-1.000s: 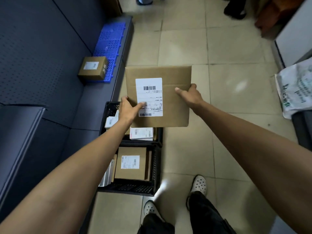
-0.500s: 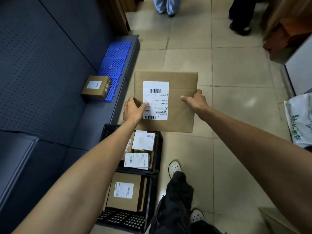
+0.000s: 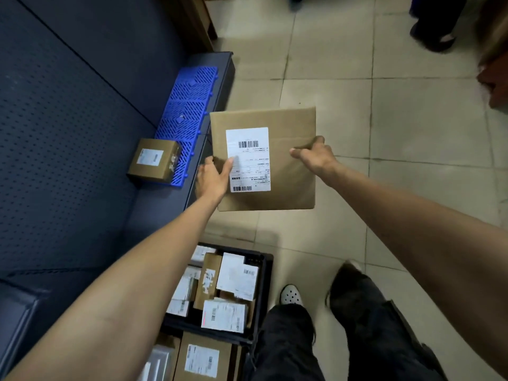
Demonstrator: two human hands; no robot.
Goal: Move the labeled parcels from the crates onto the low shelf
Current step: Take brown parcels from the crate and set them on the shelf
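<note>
1. Left hand [image 3: 213, 178]: clamped on the left edge of the flat brown parcel [image 3: 291, 171], thumb pressed on top at the corner of its white label [image 3: 248, 159], fingers hidden beneath.
2. Right hand [image 3: 313, 155]: clamped on the same parcel's right edge, thumb lying across the top face, fingers out of sight below.
3. Flat brown parcel, one: held level in the air between both hands, over the tiled floor [image 3: 384, 133], its left edge just over the front lip of the low shelf [image 3: 162, 204].
4. Low shelf, dark grey, one: runs along the left.
5. Blue slatted mat [image 3: 189, 105], one: lies on the shelf.
6. Small brown box [image 3: 154, 160], one, labelled: sits on the near end of the mat.
7. Black crates [image 3: 264, 287], two visible: on the floor below the arms, end to end beside the shelf.
8. Crate contents: several labelled parcels; exact count cannot be told.
9. Legs in dark trousers, two, with one white perforated shoe [image 3: 291, 294] clearly seen: right of the crates.
</note>
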